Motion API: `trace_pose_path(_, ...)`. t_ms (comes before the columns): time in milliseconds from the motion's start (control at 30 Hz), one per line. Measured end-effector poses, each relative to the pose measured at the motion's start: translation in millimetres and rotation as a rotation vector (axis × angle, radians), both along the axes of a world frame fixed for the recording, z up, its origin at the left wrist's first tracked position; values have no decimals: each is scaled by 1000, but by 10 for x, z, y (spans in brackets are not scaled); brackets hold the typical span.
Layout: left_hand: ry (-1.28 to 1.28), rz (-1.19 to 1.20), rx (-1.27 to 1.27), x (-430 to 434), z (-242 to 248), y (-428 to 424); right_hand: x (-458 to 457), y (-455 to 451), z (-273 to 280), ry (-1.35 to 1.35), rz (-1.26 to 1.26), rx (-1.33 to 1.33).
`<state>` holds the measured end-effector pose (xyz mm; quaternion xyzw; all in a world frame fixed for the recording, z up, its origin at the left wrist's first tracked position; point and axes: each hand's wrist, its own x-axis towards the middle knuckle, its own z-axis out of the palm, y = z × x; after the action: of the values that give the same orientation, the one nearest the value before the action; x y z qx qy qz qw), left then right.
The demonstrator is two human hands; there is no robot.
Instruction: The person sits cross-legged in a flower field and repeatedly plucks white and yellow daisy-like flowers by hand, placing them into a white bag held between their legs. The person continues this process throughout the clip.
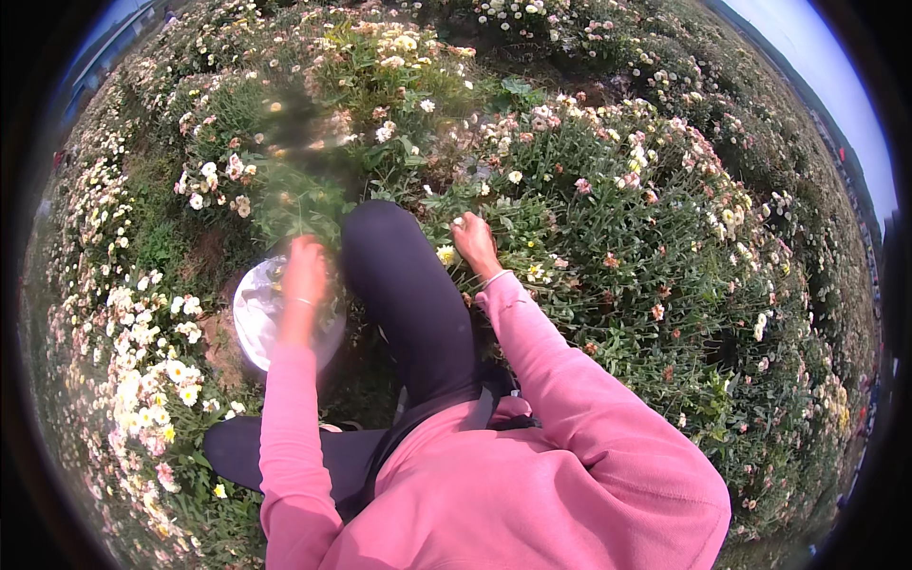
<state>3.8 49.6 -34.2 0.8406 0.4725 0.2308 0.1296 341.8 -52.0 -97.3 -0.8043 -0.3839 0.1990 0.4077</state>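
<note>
My left hand, blurred, is over a round white container that looks cloth- or plastic-lined. Its fingers look curled, but whether they hold anything is unclear. Part of the container's inside is hidden beneath that hand and forearm. To the right of my raised knee, my right hand is closed among flowering plants, a small white flower head at its fingertips. Just below these fingers blooms a white flower with a yellow centre. Green leaves and stems surround the right wrist.
My dark-trousered knee rises between both hands. Dense flower bushes spread on the right, with many white and faded pink heads. More white blossoms grow at the left, beside a patch of bare soil. A blue structure stands far off.
</note>
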Motion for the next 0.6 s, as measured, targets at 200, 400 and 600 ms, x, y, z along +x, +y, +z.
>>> trace_pose_path(200, -153, -43, -80, 273, 219, 18, 32, 375, 462, 322, 102, 381)
trace_pose_path(400, -308, -39, -91, 414, 431, 165, 180, 552, 1406, 436, 335, 186)
trace_pose_path(600, -302, -55, -47, 312, 309, 379, 355, 485, 964, -310, 949, -312)
